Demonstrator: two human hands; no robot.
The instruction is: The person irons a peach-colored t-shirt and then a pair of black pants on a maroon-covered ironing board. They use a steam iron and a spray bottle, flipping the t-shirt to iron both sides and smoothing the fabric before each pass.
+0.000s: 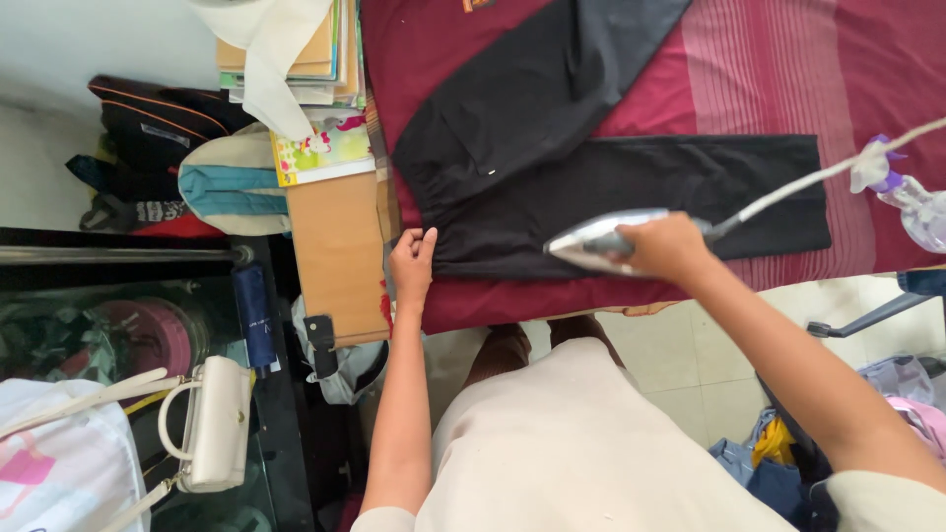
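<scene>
Lying flat on a maroon cloth (pixel 631 296) that covers the bench, a pair of black trousers (pixel 611 187) takes up the middle of the scene. One leg runs straight out to the right, its hem ending near the cloth's paler striped band; the other leg angles up toward the far edge. The waistband sits at the left end.

The right hand (pixel 668 246) is wrapped closed around the handle of a silver clothes iron (pixel 591 243), which rests on the near edge of the straight trouser leg with its pointed nose toward the left. A pale cord (pixel 828 169) rises from the back of the iron and runs off to the far right.

The left hand (pixel 412 262) rests at the waistband end, at the left edge of the bench, fingers curled and pinching the dark fabric there.

A clear spray bottle (pixel 902 192) with a purple trigger lies on the cloth at the far right. To the left of the bench stand a brown cardboard box (pixel 337 256), a stack of books and papers (pixel 315 59) with a white cloth draped over it, and a teal and cream bag (pixel 229 185). Lower left, a small white handbag (pixel 217 424) rests on a dark glass surface.
</scene>
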